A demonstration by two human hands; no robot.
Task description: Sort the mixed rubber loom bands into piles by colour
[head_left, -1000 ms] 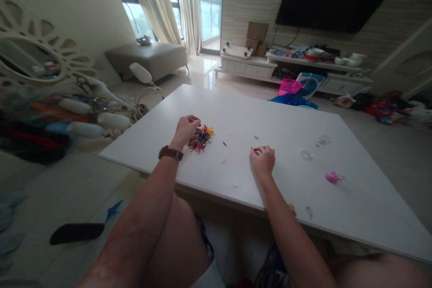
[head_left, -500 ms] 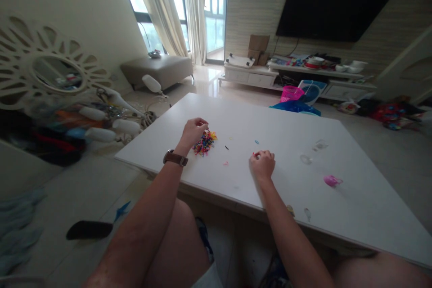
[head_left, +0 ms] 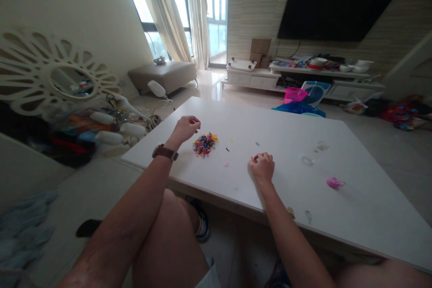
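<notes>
On the white table [head_left: 286, 121] lies a pile of small colourful rubber bands [head_left: 204, 145]. My left hand [head_left: 186, 128], with a brown-strapped watch on its wrist, hovers just beyond and left of the pile; its fingers are bent in a pinch, and what they hold, if anything, is too small to make out. My right hand [head_left: 263, 166] rests on the table, curled closed, with a small red band [head_left: 252, 159] showing at the fingertips. Between the hands lie a black band [head_left: 227, 149], a pink band [head_left: 226, 164] and a yellow band [head_left: 231, 140]. A blue band [head_left: 257, 143] lies beyond my right hand.
To the right are a pink object [head_left: 334, 182], a clear ring-shaped piece [head_left: 307, 160] and another clear piece [head_left: 321, 146]. Two small items lie near the front edge by my right forearm. A lamp with white shades [head_left: 110, 137] stands left of the table; a pink basket [head_left: 295, 95] is behind it.
My left hand has moved left, away from the pile, which now shows more fully. My right hand stays in place with the red band. The view has shifted slightly.
</notes>
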